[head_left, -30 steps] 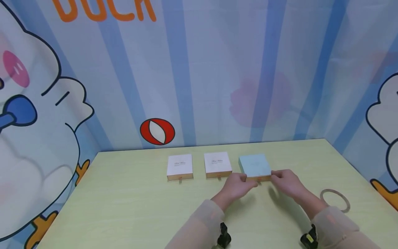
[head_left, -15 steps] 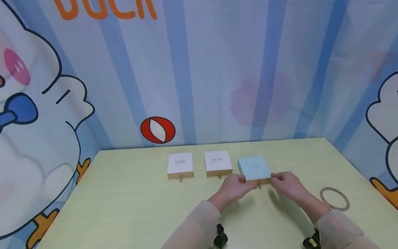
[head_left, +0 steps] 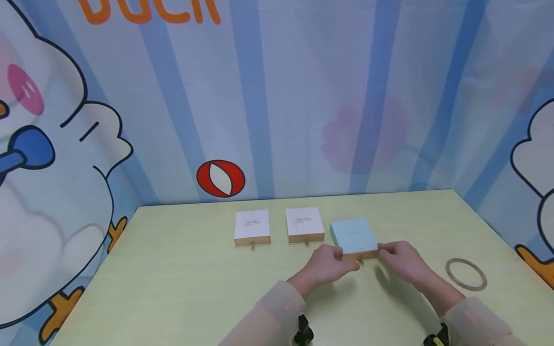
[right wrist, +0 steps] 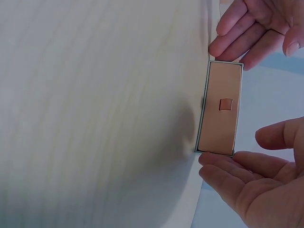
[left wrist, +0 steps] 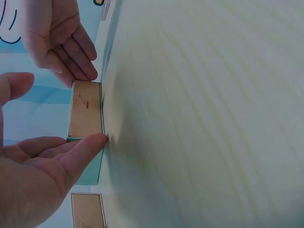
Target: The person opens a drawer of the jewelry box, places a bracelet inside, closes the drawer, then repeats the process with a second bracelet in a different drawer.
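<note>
A flat light-blue box [head_left: 354, 234] with a tan drawer front and small pull tab lies at the right end of a row of boxes. At its left side is my left hand [head_left: 323, 265], its fingertips against the front corner. On the opposite side, the fingertips of my right hand [head_left: 403, 259] meet the box's edge. Both wrist views show the tan drawer front [right wrist: 221, 111] between the two hands, the fingers fairly straight and the thumbs held off the box. Left of it sit two white boxes, the nearer one [head_left: 305, 225] and the farther one [head_left: 252, 228].
A beige ring [head_left: 466, 274] lies on the pale wood-grain table [head_left: 182, 278] to the right of my right hand. Behind the table's back edge hangs a blue striped backdrop [head_left: 294, 96] with cartoon ducks and a red-and-white ball.
Between my hands, the light-blue box has slid slightly toward me, its front now nearer than the white boxes' fronts. The head view has tilted down a little.
</note>
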### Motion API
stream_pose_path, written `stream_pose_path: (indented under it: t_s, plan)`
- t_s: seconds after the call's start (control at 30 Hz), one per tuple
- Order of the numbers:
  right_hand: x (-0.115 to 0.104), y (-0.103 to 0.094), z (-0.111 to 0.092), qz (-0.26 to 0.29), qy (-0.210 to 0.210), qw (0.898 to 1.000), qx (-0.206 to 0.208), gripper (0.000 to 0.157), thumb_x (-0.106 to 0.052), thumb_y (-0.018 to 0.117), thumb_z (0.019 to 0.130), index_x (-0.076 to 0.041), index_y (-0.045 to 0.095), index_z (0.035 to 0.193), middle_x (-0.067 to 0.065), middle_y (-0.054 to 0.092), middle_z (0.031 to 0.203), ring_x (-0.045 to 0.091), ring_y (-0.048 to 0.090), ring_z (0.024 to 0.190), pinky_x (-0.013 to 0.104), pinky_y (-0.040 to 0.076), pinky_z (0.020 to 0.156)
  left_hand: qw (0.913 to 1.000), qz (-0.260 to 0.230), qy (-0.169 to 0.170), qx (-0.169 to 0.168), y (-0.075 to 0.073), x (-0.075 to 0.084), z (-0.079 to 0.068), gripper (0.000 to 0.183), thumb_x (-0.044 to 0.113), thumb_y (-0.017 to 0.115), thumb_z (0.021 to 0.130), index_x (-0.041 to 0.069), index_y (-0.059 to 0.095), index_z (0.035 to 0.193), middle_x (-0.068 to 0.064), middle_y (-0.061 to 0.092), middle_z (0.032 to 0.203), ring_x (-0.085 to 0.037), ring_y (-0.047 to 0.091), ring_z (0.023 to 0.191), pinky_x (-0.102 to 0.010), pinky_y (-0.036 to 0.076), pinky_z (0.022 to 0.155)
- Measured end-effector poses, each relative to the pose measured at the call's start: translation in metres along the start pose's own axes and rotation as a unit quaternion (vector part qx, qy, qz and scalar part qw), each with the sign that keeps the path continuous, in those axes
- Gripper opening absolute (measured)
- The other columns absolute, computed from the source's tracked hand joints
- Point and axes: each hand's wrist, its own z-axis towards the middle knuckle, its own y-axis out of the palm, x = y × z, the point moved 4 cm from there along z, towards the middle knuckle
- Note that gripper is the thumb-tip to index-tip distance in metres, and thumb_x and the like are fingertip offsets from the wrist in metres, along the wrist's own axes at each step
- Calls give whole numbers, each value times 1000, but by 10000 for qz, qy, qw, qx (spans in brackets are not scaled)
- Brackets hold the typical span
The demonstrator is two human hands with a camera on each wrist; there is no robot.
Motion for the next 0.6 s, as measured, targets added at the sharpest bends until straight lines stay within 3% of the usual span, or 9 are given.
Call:
stream_pose_path:
  t_s: [0.1,0.4,0.5,0.53,0.6]
  plan:
    - [0,2,-2,32,17,10000,-4,47,-14,45,89,12,49,128,-3,35,55,7,28,47,23,29,44,9999,45,-82,-70,-1,0,-2,44,35,71,79,17,38,56,8,29,49,-9,29,47,-24,23,45]
    - [1,4,-10,-30,50,10000,23,47,-14,45,89,11,51,128,2,39,63,9,29,49,24,30,45,9996,13,-121,-250,-4,1,-9,42,33,71,80,17,40,57,8,27,47,-8,25,44,-24,21,43]
    - [2,4,-13,2,26,10000,-15,46,-16,46,90,11,51,127,20,62,83,10,30,51,25,30,46,9995,11,-188,-262,-4,0,-10,39,34,72,79,16,44,59,8,27,48,-8,26,46,-24,22,44]
    - [2,4,-14,17,7,10000,-24,45,-16,46,91,11,51,127,25,64,98,10,31,51,25,30,46,9994,12,-207,-265,-4,-1,-11,36,34,72,78,16,47,61,8,28,50,-8,27,47,-24,23,45]
    - [2,5,-16,78,18,9999,-66,45,-16,47,91,11,52,127,27,64,103,10,30,50,24,30,45,9992,-28,-270,-305,-4,-1,-13,34,35,73,78,15,50,63,8,28,51,-9,27,48,-25,23,45]
